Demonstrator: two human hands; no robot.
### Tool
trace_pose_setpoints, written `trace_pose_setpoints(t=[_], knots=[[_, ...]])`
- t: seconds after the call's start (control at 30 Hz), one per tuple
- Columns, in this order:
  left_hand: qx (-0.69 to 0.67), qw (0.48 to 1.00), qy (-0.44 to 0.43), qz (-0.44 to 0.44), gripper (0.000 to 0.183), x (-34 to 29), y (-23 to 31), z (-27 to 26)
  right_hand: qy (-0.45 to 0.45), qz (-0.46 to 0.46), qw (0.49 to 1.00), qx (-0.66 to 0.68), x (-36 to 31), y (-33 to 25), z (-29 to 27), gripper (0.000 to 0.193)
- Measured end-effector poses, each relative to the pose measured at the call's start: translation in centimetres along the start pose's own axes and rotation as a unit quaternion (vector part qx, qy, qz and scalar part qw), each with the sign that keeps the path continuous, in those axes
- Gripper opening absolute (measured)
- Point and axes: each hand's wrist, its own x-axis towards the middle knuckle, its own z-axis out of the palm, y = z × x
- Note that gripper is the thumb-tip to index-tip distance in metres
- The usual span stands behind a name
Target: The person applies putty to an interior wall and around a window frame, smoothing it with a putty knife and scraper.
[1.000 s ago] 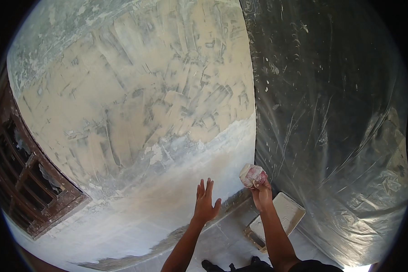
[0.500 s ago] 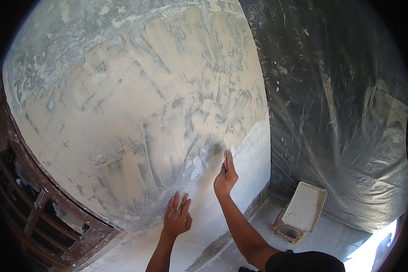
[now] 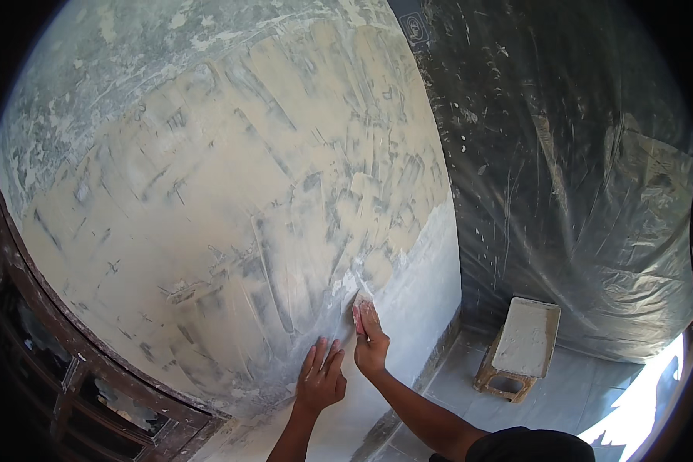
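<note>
A wall (image 3: 208, 177) fills the left and middle, coated unevenly with cream putty in overlapping strokes. My right hand (image 3: 373, 346) is closed around the red, putty-smeared handle of a putty knife (image 3: 359, 314). The blade is hard to make out; it points up toward the lower border of the putty, where pale smears show. Just to the left and a little lower, my left hand (image 3: 323, 383) rests against the wall with fingers stretched upward and nothing in it.
A tray of pale putty (image 3: 523, 339) sits on a small stained stool (image 3: 508, 385) on the tiled floor (image 3: 566, 385), right of my arm. Dark plastic sheeting (image 3: 547, 169) hangs along the right. At lower left is a brown wooden frame (image 3: 77, 377) with panes.
My right hand has drawn the putty knife down and slightly left, closer to my left hand. My left hand keeps about its place on the wall while the view has shifted a little.
</note>
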Motion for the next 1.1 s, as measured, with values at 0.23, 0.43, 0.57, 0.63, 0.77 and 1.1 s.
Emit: trace_pose_setpoints(t=[0.23, 0.43, 0.57, 0.63, 0.77, 1.1], knots=[[0.014, 0.999, -0.016, 0.03, 0.04, 0.8, 0.5, 0.1, 0.139, 0.016, 0.989, -0.043, 8.7, 5.6, -1.7, 0.054], [0.047, 0.999, -0.01, 0.005, 0.038, 0.4, 0.0, 0.0, 0.058, 0.049, 0.992, 0.1, 5.5, 1.4, -4.6, 0.046], [0.045, 0.999, -0.019, 0.014, 0.036, 1.1, 0.6, 0.4, 0.132, 0.066, 0.989, 0.03, 9.5, 5.6, -2.9, 0.049], [0.042, 0.999, -0.014, 0.003, 0.038, 0.4, 0.1, 0.4, -0.006, -0.024, 1.0, 0.015, 4.4, 3.3, -2.4, 0.051], [0.035, 0.999, -0.013, 0.002, 0.04, 0.1, 0.2, 0.2, -0.026, -0.028, 0.999, 0.036, 5.0, 1.5, -2.4, 0.051], [0.023, 0.999, 0.008, -0.033, 0.04, -1.5, -0.2, -2.3, 0.07, -0.059, 0.99, 0.103, 7.8, -6.0, -1.9, 0.055]])
